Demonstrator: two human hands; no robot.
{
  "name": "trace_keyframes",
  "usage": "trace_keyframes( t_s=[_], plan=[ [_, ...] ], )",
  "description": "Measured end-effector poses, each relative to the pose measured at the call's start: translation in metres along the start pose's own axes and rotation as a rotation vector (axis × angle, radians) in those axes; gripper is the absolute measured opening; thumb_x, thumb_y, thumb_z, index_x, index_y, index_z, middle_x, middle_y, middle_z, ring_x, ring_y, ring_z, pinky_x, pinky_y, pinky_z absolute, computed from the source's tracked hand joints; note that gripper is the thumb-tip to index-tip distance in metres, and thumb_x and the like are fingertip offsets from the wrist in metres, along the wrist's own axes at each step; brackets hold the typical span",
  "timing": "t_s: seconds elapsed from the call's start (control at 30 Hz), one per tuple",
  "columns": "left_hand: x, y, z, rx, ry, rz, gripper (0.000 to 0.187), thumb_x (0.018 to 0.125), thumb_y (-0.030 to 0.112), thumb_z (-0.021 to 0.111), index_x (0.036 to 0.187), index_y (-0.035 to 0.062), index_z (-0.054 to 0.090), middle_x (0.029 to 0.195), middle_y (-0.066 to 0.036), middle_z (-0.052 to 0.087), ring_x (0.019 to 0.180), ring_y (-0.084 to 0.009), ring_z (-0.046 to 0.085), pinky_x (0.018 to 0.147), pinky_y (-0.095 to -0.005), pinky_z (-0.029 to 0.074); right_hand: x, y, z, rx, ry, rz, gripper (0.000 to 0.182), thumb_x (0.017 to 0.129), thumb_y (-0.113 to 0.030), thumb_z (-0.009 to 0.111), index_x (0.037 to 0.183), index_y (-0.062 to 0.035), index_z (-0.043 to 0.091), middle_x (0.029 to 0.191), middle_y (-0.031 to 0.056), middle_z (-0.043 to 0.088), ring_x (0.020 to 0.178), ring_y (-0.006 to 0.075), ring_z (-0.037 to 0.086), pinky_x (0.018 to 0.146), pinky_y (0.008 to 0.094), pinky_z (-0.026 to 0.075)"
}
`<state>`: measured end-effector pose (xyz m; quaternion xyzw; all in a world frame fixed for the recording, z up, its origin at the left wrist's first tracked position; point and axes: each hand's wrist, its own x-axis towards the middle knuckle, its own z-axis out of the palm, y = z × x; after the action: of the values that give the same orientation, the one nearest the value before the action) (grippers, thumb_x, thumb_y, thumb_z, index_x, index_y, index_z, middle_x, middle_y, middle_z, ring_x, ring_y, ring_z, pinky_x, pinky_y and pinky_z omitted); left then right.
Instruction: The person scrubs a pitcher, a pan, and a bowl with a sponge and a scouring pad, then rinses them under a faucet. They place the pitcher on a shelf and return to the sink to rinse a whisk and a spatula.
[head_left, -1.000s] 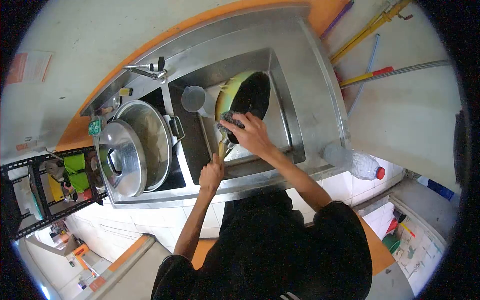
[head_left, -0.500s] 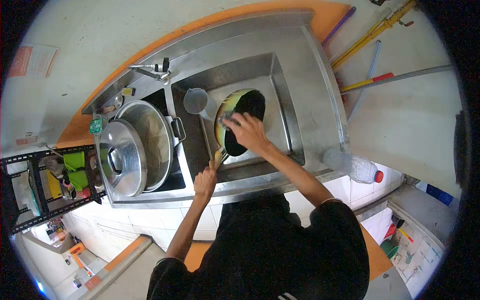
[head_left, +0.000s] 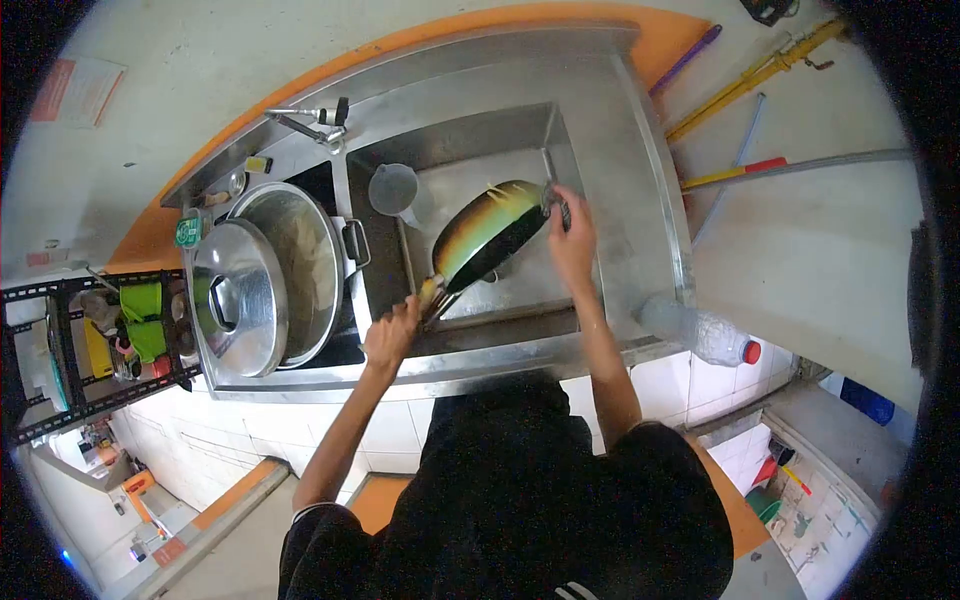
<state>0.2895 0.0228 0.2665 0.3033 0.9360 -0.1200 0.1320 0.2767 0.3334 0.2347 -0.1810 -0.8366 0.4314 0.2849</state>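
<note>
A pan (head_left: 490, 232) with a green-and-brown outer side and a dark inside is tilted over the right sink basin (head_left: 505, 285). Its handle is in my left hand (head_left: 392, 335), whose fingers are wrapped round it near the basin's front edge. At the pan's far right rim is my right hand (head_left: 572, 238), closed on a small grey scrubber (head_left: 552, 198) that touches the rim. A translucent plastic jug (head_left: 394, 188) stands in the basin to the left of the pan.
Left of the basin, a large metal pot (head_left: 312, 280) has its lid (head_left: 238, 300) leaning on it. The faucet (head_left: 325, 130) is at the back. A plastic bottle with a red cap (head_left: 715, 338) lies at the right front corner. A black shelf (head_left: 75, 410) stands far left.
My right hand has moved from the pan's middle to its far right rim. The pan has turned and tilted, so more of its coloured outer side shows.
</note>
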Motion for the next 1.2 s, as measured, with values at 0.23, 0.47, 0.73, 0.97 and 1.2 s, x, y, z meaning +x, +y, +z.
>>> trace_keyframes(
  t_s=[0.23,0.47,0.73,0.97,1.2],
  plan=[
    [0.011,-0.014,-0.006,0.086,0.04,-0.046,0.029,0.081,0.012,0.051,0.107,0.0155,0.041,0.075,-0.01,0.06,0.056,-0.0255,0.063,0.041,-0.0377,0.049,-0.04,-0.034,0.023,-0.059,-0.271,-0.16,0.018,0.079,-0.01,0.057,0.096,-0.0107,0.063,0.092,0.0107,0.058,0.084,0.0288,0.058,0.069,0.0373,0.048],
    [0.009,-0.031,-0.009,0.235,0.229,0.1,0.011,0.084,0.016,0.05,0.093,0.0141,0.044,0.058,-0.004,0.056,0.049,-0.0189,0.061,0.033,-0.0302,0.045,-0.015,0.004,0.022,-0.17,-0.106,0.149,0.017,0.082,-0.016,0.055,0.097,-0.0164,0.062,0.092,0.0096,0.055,0.082,0.0289,0.057,0.068,0.0398,0.046],
    [0.024,-0.059,-0.045,0.406,0.312,0.265,0.012,0.081,0.012,0.052,0.09,0.013,0.046,0.059,-0.002,0.054,0.052,-0.017,0.061,0.036,-0.0312,0.047,-0.015,0.039,0.011,-0.155,-0.18,0.244,0.021,0.082,-0.018,0.055,0.102,-0.0145,0.06,0.096,0.0136,0.056,0.085,0.0326,0.057,0.073,0.0392,0.046],
    [0.012,-0.066,-0.044,0.537,0.256,0.262,0.01,0.079,0.016,0.056,0.082,0.0103,0.047,0.061,-0.003,0.055,0.051,-0.0147,0.059,0.044,-0.0254,0.046,-0.063,0.065,0.039,0.05,-0.311,0.319,0.022,0.081,-0.021,0.058,0.101,-0.0138,0.061,0.098,0.0148,0.059,0.09,0.0336,0.056,0.079,0.0399,0.045],
    [0.002,-0.066,-0.052,0.558,0.261,0.247,0.01,0.078,0.015,0.055,0.082,0.0146,0.047,0.066,-0.002,0.054,0.054,-0.0138,0.057,0.045,-0.0264,0.045,-0.082,-0.035,0.018,0.137,-0.527,0.143,0.017,0.08,-0.021,0.059,0.096,-0.0154,0.063,0.098,0.0115,0.058,0.091,0.0301,0.056,0.073,0.0401,0.046]
  ],
)
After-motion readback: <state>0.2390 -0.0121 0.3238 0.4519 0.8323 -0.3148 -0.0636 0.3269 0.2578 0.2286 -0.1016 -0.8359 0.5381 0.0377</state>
